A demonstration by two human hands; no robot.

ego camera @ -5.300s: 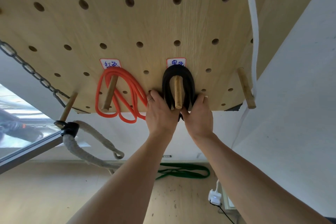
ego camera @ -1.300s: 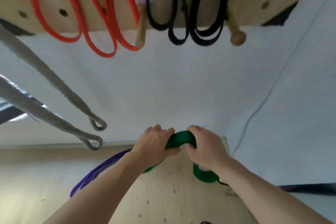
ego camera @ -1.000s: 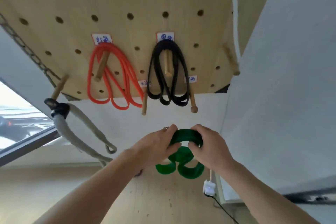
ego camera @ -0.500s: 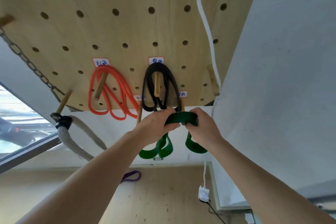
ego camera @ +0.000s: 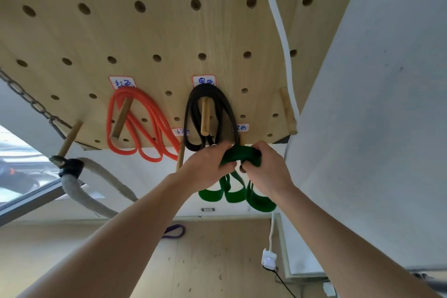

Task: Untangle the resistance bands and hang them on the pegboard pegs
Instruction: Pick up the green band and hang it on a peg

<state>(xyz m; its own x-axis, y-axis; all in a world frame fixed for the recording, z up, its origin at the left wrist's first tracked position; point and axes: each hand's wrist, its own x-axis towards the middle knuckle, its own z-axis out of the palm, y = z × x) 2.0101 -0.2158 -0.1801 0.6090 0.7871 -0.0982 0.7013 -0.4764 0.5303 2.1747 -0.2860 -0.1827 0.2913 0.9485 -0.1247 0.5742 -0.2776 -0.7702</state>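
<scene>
Green band gathered in both hands below the pegs

Fingers (ego camera: 227, 166) of the left hand (ego camera: 205, 169) and of the right hand (ego camera: 266, 172) curl round the bunched top of the green band (ego camera: 238, 156), each pinching one side. Beneath them its loops hang slack. The band looks light, soft and floppy, likely stretchy and a little grippy, so holding it at the top fold with the loops kept together seems the sound grip. Just above the fingers hang the black band (ego camera: 193, 113) and, to their left, the orange band (ego camera: 145, 123), each on a peg of the pegboard (ego camera: 169, 31). A bare peg (ego camera: 180, 158) sits just left of them. Far below, a purple band (ego camera: 174, 230) lies on the floor.
</scene>
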